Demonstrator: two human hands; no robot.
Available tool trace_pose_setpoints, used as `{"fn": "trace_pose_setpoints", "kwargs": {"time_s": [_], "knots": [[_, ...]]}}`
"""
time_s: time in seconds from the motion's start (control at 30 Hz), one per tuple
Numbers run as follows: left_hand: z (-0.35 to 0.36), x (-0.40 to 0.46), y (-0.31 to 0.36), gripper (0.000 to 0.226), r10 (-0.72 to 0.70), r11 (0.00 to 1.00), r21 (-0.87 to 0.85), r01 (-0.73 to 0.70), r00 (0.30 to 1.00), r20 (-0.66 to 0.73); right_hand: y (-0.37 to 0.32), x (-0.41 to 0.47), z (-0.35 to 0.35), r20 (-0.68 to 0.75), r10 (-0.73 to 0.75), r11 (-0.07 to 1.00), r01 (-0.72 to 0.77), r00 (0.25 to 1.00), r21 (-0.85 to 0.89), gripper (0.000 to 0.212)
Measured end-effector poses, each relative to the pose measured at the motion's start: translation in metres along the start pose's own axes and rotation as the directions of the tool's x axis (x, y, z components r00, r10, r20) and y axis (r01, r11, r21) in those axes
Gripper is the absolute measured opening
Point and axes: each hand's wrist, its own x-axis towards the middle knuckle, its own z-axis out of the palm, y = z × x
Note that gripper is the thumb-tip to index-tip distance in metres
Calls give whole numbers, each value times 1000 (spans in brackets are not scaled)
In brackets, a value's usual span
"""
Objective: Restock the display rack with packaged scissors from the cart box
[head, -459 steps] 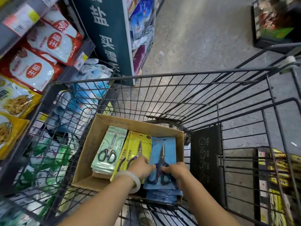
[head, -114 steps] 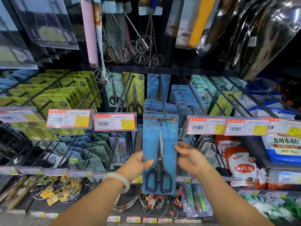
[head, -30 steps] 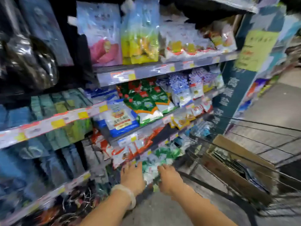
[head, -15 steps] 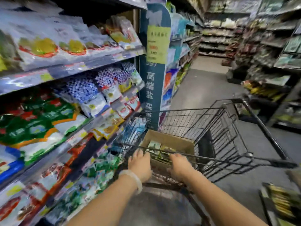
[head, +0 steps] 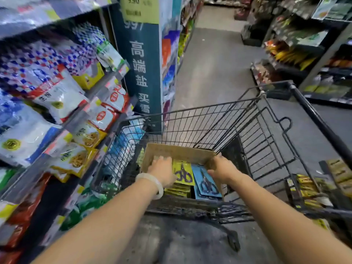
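A brown cardboard box (head: 179,151) sits in the black wire cart (head: 209,119). Inside it lie a stack of yellow scissor packs (head: 183,175) and a stack of blue scissor packs (head: 208,184). My left hand (head: 162,168), with a pale bangle on the wrist, lies flat with fingers spread over the box's left side and hides what is under it. My right hand (head: 222,168) hovers over the box's right wall, fingers curved down beside the blue packs. Neither hand holds a pack. The scissors display rack is out of view.
Shelves of bagged food (head: 62,103) run close along the cart's left side. A teal sign panel (head: 141,73) stands at the shelf end. The grey aisle floor (head: 215,60) stretches ahead, with more shelving (head: 304,54) on the right and boxed goods (head: 308,187) low by the cart.
I have turned from the shelves to the cart. Both hands have gone from the cart's near rim into the box, over the scissor packs.
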Motion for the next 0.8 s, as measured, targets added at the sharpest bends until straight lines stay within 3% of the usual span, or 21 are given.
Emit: {"fn": "trace_pose_setpoints", "kwargs": {"time_s": [0.33, 0.53, 0.67, 0.8], "knots": [[59, 103, 32, 68, -26, 994, -97, 59, 950, 311, 60, 101, 59, 288, 152, 979, -184, 946, 87, 48], [96, 150, 58, 54, -45, 976, -181, 119, 927, 372, 72, 150, 107, 430, 161, 979, -199, 888, 44, 34], [113, 175, 73, 58, -57, 961, -223, 163, 907, 418, 78, 170, 123, 441, 209, 960, -269, 873, 78, 50], [128, 197, 81, 57, -149, 905, -285, 316, 863, 482, 84, 182, 137, 489, 248, 886, -400, 836, 235, 59]]}}
